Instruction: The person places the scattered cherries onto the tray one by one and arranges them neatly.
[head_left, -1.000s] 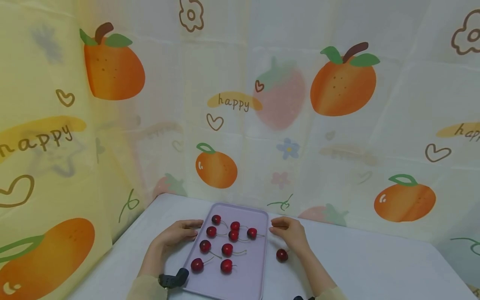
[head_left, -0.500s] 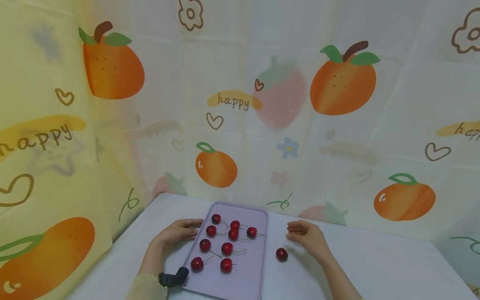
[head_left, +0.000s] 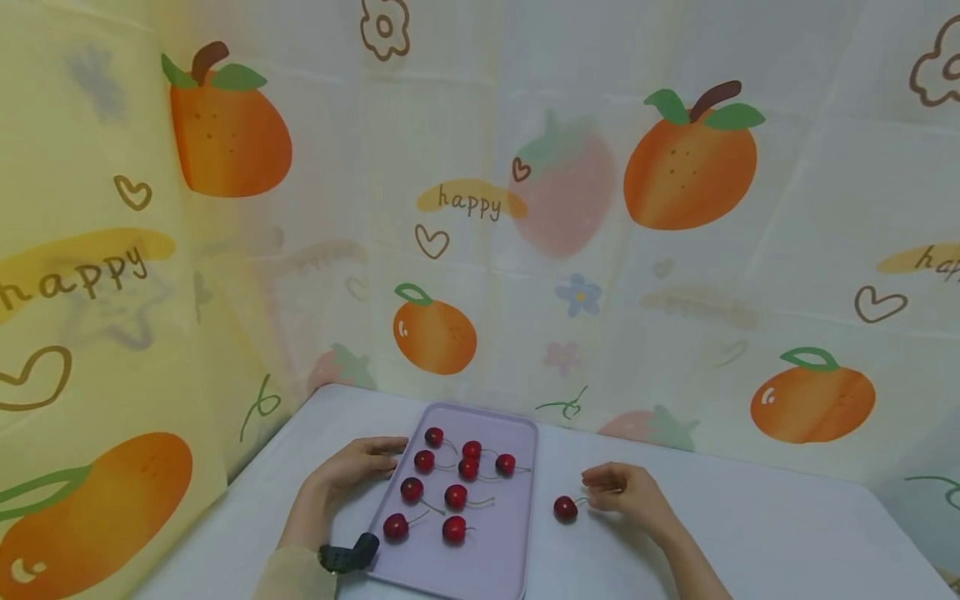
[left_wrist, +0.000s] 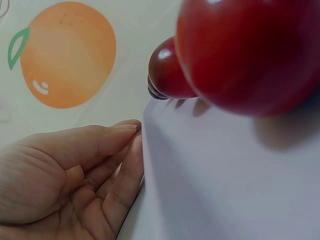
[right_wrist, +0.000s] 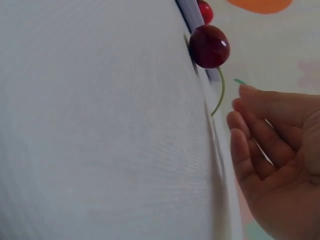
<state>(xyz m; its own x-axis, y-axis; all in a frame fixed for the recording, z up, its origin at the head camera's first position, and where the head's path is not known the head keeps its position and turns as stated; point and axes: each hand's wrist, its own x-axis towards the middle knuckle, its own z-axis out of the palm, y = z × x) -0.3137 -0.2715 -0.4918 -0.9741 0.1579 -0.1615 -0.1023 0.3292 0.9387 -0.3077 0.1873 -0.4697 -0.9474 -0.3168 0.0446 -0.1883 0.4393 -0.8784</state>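
I am watching the right hand [head_left: 626,492] settling beside the loose cherry [head_left: 566,508] on the bench [head_left: 750,533]; a second ago it was resting against the right rim of the lilac tray [head_left: 517,575], half a second ago it was hovering beyond the cherry, and now it is lying low with its fingertips [right_wrist: 245,107] just at the green stem [right_wrist: 219,97]. From the right wrist view the fingers are lying nearly straight and relaxed, touching or almost touching the stem's end but not yet pinching it, so I am reading this hand as released and grasping nothing. The left hand [head_left: 352,465] is not moving across the three head frames: it is resting with relaxed fingers against the tray's left rim, holding nothing. The lone cherry is sitting on the bench just to the right of the tray, apart from its rim, in the same spot as before. Nine cherries [head_left: 456,497] are lying spread inside the tray. My judgement is that the right hand is lining up on the stray cherry by its stem, and that the pickup is not yet made.
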